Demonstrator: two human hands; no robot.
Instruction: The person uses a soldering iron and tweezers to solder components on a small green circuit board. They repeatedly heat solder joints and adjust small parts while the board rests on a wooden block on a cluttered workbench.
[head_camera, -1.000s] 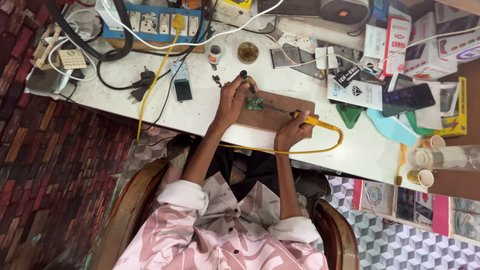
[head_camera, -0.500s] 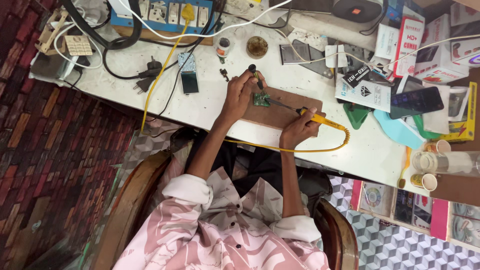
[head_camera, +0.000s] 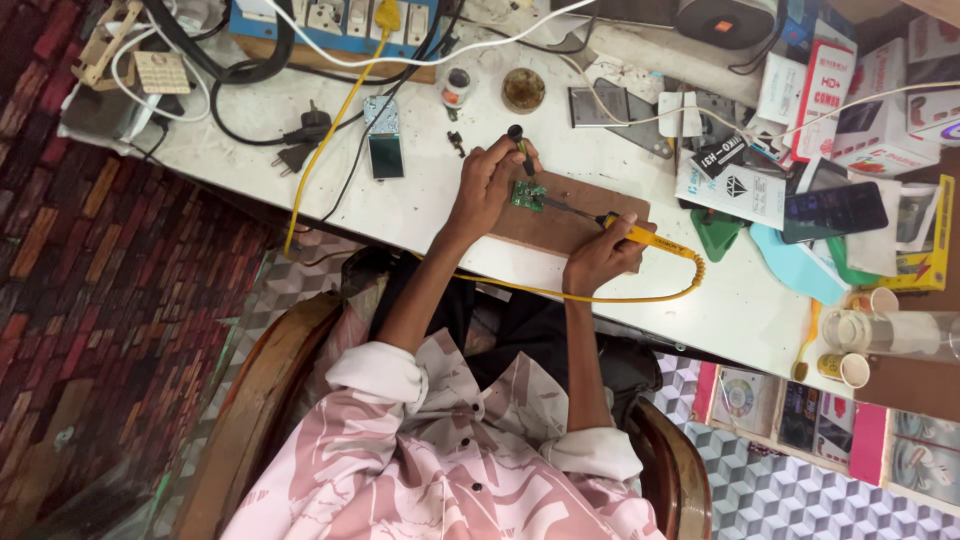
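A small green circuit board (head_camera: 527, 194) lies on a brown wooden board (head_camera: 565, 222) on the white worktable (head_camera: 440, 200). My left hand (head_camera: 487, 180) rests beside the circuit board and grips a thin dark tool (head_camera: 519, 147) that points down at it. My right hand (head_camera: 600, 256) holds a yellow-handled soldering iron (head_camera: 640, 236); its metal tip reaches the circuit board. A yellow cable (head_camera: 600, 297) loops from the iron's handle along the table's near edge.
A blue power strip (head_camera: 335, 18) with plugs and cables sits at the back left. A small phone part (head_camera: 384, 152), two round tins (head_camera: 523, 88), boxes (head_camera: 880, 110), a dark phone (head_camera: 835, 210) and cups (head_camera: 860, 330) crowd the table. My wooden chair (head_camera: 270, 400) stands below.
The view has shifted slightly, with the table sitting lower and to the right in the picture. Both hands keep their grips and stay at the circuit board.
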